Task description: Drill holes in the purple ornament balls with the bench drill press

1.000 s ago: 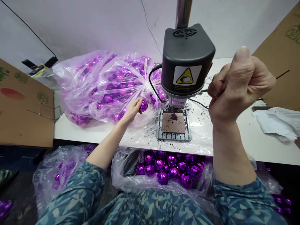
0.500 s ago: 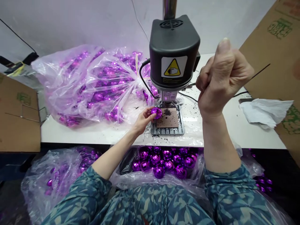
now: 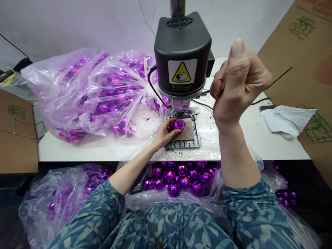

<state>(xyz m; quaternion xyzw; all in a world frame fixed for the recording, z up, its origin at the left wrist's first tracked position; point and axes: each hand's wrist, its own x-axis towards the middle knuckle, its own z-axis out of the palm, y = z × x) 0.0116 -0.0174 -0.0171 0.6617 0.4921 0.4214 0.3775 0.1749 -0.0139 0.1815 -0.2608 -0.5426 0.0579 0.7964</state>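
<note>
My left hand (image 3: 167, 132) pinches a shiny purple faceted ball (image 3: 178, 125) between thumb and fingers. The ball is over the brown board (image 3: 187, 134) on the metal base (image 3: 181, 144), under the black drill press (image 3: 183, 48); whether it touches the board I cannot tell. A hand-warning sticker (image 3: 182, 72) faces me on the motor housing. My right hand (image 3: 237, 83) is raised in a closed fist to the right of the machine. A short lever (image 3: 204, 92) runs from the machine toward this fist, which appears wrapped around its end; the gripped part is hidden.
A big clear bag (image 3: 85, 93) of purple balls lies on the white table (image 3: 275, 148) at left. More purple balls (image 3: 173, 189) fill an open plastic-lined container below the table edge. Dark shavings surround the base. White tissue (image 3: 286, 119) and cardboard (image 3: 282, 38) are at right.
My left hand has brought the ball rightward over the board, beneath the drill head. My right fist stays raised beside the machine. The whole view has shifted slightly.
</note>
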